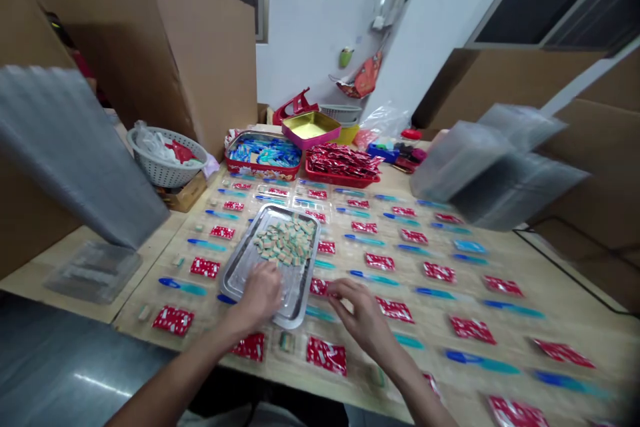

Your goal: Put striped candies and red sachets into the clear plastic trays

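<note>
A shallow metal tray [231, 278] lies in front of me, with a pile of small green-and-tan blocks [286, 240] towards its far end. Over the tray's near part is my left hand [263, 290], its fingers curled and closed; what they hold, if anything, is hidden. My right hand [357, 310] is just right of the tray, its fingertips drawn together at a red patterned packet [319, 287]. Whether something small is between them I cannot make out. Clear plastic cases hold red packets [326, 355], blue plastic knife-like tools [183, 287] and, in some, a small block [287, 341].
At the back stand a tin of blue packets [264, 152], a red tray of red packets [345, 165] and a gold-lined tin [311, 128]. A grey basket [167, 160] is on the left. Stacked clear cases rise at left [75, 147] and right [495, 167].
</note>
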The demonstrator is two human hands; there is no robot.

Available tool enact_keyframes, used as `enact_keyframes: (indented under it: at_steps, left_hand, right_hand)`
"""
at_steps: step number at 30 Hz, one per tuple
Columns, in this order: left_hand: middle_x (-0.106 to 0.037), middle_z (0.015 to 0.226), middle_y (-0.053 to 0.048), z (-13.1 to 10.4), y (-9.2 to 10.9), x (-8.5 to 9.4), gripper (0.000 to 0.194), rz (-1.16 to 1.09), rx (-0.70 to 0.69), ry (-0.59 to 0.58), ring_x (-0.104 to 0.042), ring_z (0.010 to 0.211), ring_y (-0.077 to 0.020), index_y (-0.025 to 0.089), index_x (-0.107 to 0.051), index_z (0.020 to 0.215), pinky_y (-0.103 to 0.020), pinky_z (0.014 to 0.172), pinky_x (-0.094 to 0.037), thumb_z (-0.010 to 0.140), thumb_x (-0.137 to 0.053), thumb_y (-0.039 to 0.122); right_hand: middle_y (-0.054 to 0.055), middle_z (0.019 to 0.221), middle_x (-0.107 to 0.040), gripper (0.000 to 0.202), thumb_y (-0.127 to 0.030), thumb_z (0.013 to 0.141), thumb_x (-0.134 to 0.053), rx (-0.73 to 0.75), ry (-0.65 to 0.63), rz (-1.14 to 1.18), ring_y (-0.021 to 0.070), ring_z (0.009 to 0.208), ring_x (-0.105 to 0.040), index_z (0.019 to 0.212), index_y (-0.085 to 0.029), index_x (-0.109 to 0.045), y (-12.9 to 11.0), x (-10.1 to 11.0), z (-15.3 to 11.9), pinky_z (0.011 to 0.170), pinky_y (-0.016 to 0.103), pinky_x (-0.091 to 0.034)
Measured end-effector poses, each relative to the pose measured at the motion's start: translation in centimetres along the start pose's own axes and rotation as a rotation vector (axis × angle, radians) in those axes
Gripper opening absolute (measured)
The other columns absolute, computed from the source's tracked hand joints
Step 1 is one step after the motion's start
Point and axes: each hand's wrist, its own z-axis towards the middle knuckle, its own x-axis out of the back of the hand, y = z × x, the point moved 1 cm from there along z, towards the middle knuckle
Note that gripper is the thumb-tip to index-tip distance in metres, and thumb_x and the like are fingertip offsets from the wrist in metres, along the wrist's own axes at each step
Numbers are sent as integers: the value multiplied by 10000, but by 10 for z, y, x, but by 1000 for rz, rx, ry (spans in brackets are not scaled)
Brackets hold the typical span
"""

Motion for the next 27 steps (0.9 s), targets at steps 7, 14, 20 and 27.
enact_keyframes:
  at_steps: [7,14,20,27]
  left_hand:
    - [-601,904,-76,4,-39,-6,128,-27,111,-28,-550,896,-220,162,-571,804,-353,800,-417,719,-491,111]
    - [-630,842,-43,-8,-52,-6,240,-162,68,45,-568,869,-197,183,-566,856,-331,787,-403,696,-446,49]
    - [-608,672,-2,-6,-68,-4,176,-402,173,36,-564,662,-149,173,-584,725,-252,627,-411,673,-465,54]
    - [-586,661,6,13,-74,7,182,-585,234,58,-566,648,-134,154,-602,782,-236,632,-452,675,-495,52]
  right_hand:
    - [63,947,-587,248,-61,781,-493,114,-132,-125,191,930,-525,967,-178,-607,-34,-65,89,806,296,-379]
    - [36,927,-568,220,-63,745,-540,127,-232,-122,191,928,-509,906,-194,-611,-36,-72,84,851,331,-340]
    - [34,920,-590,209,-59,752,-531,57,-186,-24,169,854,-536,916,-171,-598,-26,-73,81,766,268,-388]
    - [69,915,-583,106,-169,841,-489,6,-131,-280,191,870,-546,860,-167,-593,-44,-82,104,780,293,-386]
